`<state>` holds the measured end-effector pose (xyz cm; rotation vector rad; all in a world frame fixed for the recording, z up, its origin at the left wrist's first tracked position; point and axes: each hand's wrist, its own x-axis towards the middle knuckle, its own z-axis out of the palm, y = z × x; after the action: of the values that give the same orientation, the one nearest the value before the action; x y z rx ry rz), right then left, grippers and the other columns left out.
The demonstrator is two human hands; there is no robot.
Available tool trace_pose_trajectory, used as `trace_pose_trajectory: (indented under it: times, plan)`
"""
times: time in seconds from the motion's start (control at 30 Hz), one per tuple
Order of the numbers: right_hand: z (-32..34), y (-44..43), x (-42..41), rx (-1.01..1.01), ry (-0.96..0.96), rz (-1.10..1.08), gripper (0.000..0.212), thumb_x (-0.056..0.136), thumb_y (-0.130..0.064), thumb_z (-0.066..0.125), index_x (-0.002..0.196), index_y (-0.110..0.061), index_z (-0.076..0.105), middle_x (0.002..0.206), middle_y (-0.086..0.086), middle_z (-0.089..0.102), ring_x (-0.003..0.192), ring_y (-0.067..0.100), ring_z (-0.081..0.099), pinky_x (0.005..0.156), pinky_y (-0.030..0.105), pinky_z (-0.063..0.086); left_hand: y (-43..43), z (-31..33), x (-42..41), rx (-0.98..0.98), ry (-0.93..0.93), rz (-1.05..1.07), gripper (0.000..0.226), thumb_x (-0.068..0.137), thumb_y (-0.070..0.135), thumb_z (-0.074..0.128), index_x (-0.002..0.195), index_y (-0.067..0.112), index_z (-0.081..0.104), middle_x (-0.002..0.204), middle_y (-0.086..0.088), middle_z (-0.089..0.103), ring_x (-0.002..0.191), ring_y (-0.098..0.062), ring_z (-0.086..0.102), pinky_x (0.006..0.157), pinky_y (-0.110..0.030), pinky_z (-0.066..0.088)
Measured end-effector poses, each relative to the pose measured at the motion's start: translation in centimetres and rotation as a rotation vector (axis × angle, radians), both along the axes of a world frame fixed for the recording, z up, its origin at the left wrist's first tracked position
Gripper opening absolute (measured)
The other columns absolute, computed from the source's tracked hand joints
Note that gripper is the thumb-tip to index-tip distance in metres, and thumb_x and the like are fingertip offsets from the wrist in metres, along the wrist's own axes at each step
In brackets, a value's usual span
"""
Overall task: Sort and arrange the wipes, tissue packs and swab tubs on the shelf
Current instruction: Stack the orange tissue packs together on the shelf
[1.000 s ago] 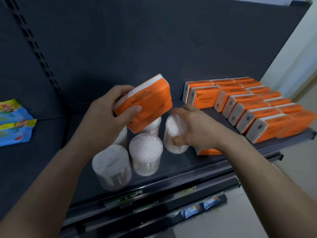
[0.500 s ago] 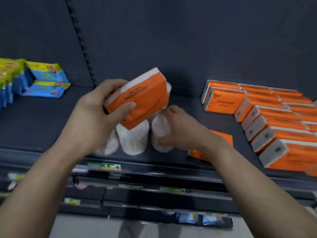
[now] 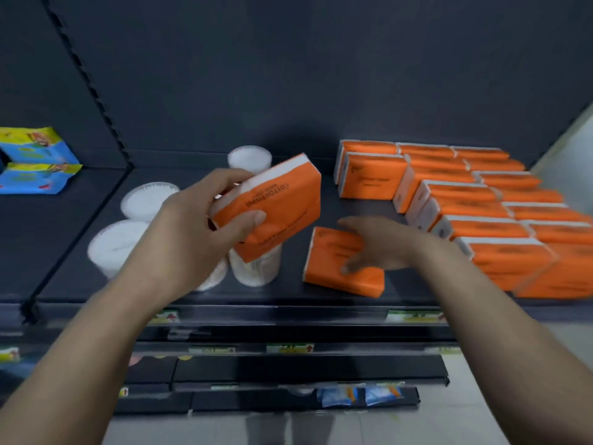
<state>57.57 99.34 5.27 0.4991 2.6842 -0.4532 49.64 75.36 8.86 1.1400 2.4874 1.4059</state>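
Observation:
My left hand (image 3: 195, 232) grips an orange tissue pack (image 3: 276, 203), held tilted above a cluster of clear swab tubs (image 3: 256, 271). More swab tubs stand to the left (image 3: 112, 245) and behind (image 3: 249, 159). My right hand (image 3: 378, 248) lies with straight fingers on a loose orange tissue pack (image 3: 340, 274) that rests flat near the shelf's front edge. Rows of orange tissue packs (image 3: 465, 200) stand on the right of the dark shelf (image 3: 353, 207).
Blue and yellow wipe packs (image 3: 35, 162) are stacked on the neighbouring shelf section at far left. A perforated upright post (image 3: 93, 91) divides the sections. Lower shelves with price tags (image 3: 288, 348) lie beneath. A pale wall (image 3: 564, 149) bounds the right.
My right hand has left the swab tub and moved right onto the flat orange tissue pack. My left hand keeps holding its pack above the tubs. The view has shifted.

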Motion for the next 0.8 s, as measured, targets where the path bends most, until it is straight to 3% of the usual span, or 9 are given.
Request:
trace_pose_trajectory:
  times: [0.17, 0.27, 0.33, 0.47, 0.63, 0.8]
  plan:
    - [-0.5, 0.4, 0.5, 0.000, -0.032, -0.060, 0.090, 0.076, -0.038, 0.074, 0.147, -0.019, 0.023, 0.144, 0.007, 0.034, 0.131, 0.026, 0.037, 0.103, 0.035, 0.035, 2.0, 0.3, -0.5, -0.067, 0.025, -0.045, 0.035, 0.076, 0.049, 0.058, 0.111, 0.047, 0.050, 0.095, 0.025, 0.059, 0.086, 0.005, 0.057, 0.067, -0.013, 0.042]
    - [0.4, 0.3, 0.3, 0.075, 0.034, -0.048, 0.063, 0.078, -0.032, 0.074, 0.131, -0.013, 0.047, 0.129, 0.008, 0.047, 0.111, 0.024, 0.050, 0.084, 0.030, 0.042, 2.6, 0.9, -1.2, -0.047, 0.073, -0.066, 0.034, 0.078, 0.047, 0.058, 0.111, 0.044, 0.050, 0.098, 0.027, 0.058, 0.091, 0.010, 0.055, 0.067, -0.012, 0.041]
    - [1.2, 0.6, 0.7, 0.124, 0.106, -0.052, 0.051, 0.077, -0.029, 0.075, 0.121, -0.014, 0.053, 0.122, 0.006, 0.052, 0.105, 0.023, 0.052, 0.078, 0.028, 0.039, 3.1, 1.1, -1.7, -0.025, 0.083, -0.079, 0.033, 0.079, 0.045, 0.059, 0.111, 0.042, 0.051, 0.099, 0.026, 0.058, 0.091, 0.009, 0.055, 0.068, -0.014, 0.043]
    - [3.0, 2.1, 2.0, 0.221, 0.320, -0.138, 0.041, 0.076, -0.014, 0.070, 0.112, -0.012, 0.051, 0.114, 0.010, 0.056, 0.109, 0.030, 0.053, 0.083, 0.033, 0.041, 5.1, 1.3, -2.5, -0.011, 0.067, -0.113, 0.032, 0.083, 0.041, 0.059, 0.114, 0.038, 0.052, 0.103, 0.018, 0.058, 0.091, -0.001, 0.056, 0.071, -0.019, 0.045]
    - [5.3, 4.6, 3.8, 0.281, 0.514, -0.229, 0.036, 0.073, -0.005, 0.065, 0.107, -0.010, 0.052, 0.105, 0.011, 0.059, 0.101, 0.031, 0.055, 0.068, 0.026, 0.031, 9.1, 0.8, -2.9, -0.141, 0.130, -0.145, 0.029, 0.088, 0.036, 0.057, 0.116, 0.031, 0.050, 0.088, 0.024, 0.049, 0.081, 0.002, 0.050, 0.063, -0.013, 0.036]
    - [6.6, 7.6, 4.5, 0.229, 0.607, -0.211, 0.033, 0.075, -0.009, 0.069, 0.103, -0.011, 0.052, 0.096, 0.006, 0.057, 0.092, 0.024, 0.053, 0.063, 0.022, 0.026, 13.9, -0.1, -3.1, -0.278, 0.105, -0.150, 0.031, 0.085, 0.033, 0.063, 0.111, 0.026, 0.050, 0.098, 0.007, 0.058, 0.088, -0.014, 0.056, 0.074, -0.032, 0.046]
